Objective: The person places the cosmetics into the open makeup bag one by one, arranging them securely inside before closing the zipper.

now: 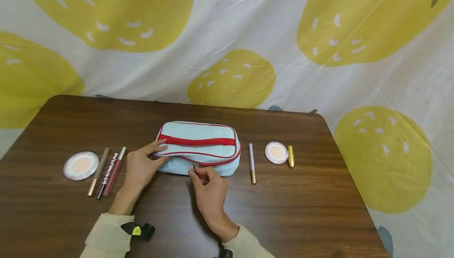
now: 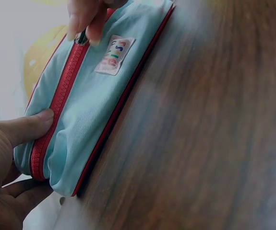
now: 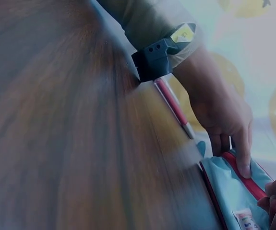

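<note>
A light-blue cosmetic pouch point(image 1: 200, 128) with red piping and a red strap point(image 1: 195, 142) sits on the table. My left hand point(image 1: 140, 167) grips its left end, thumb on the front beside the red zipper point(image 2: 63, 96), other fingers around the end and top. My right hand point(image 1: 211, 191) pinches the zipper pull point(image 2: 82, 38) near the middle of the front. In the left wrist view the teeth look meshed between my left thumb and the pull. A small colourful label point(image 2: 114, 55) is sewn under the zipper. What lies inside the pouch is hidden.
On the left of the brown table point(image 1: 301, 218) lie a round compact point(image 1: 81, 165), a brown-gold pen-like tube point(image 1: 98, 171), a patterned tube point(image 1: 108, 174) and a dark pink tube point(image 1: 115, 171). Right of the pouch are a slim silver-gold tube point(image 1: 252, 163), another compact point(image 1: 276, 152) and a small gold tube point(image 1: 291, 156).
</note>
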A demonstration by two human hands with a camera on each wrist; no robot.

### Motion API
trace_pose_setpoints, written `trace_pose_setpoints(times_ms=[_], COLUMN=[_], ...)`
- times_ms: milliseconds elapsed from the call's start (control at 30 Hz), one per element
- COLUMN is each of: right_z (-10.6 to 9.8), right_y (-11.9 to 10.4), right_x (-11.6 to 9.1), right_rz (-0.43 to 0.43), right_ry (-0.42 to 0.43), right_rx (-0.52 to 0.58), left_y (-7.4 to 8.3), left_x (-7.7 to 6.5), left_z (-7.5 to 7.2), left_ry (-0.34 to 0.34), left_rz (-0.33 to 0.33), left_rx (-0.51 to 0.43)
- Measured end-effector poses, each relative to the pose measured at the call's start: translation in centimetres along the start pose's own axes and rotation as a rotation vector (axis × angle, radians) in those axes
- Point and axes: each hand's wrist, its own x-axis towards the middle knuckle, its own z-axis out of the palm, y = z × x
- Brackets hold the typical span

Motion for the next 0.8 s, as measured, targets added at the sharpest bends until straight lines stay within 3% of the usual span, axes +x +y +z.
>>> trace_pose_setpoints(times_ms=[567,800], right_z=[2.1,1.8], right_y=[-1.0,-0.7], right_x=[-0.2,-0.1], right_rz=[-0.023,0.008], right_ry=[-0.022,-0.075], right_rx=[0.025,0.039], left_y=[0.0,0.1], left_x=[-0.1,0.0], left_z=[0.2,0.1], left_ry=[0.013,-0.015], left_rz=[-0.009,0.035], left_rx=[0.015,0.015])
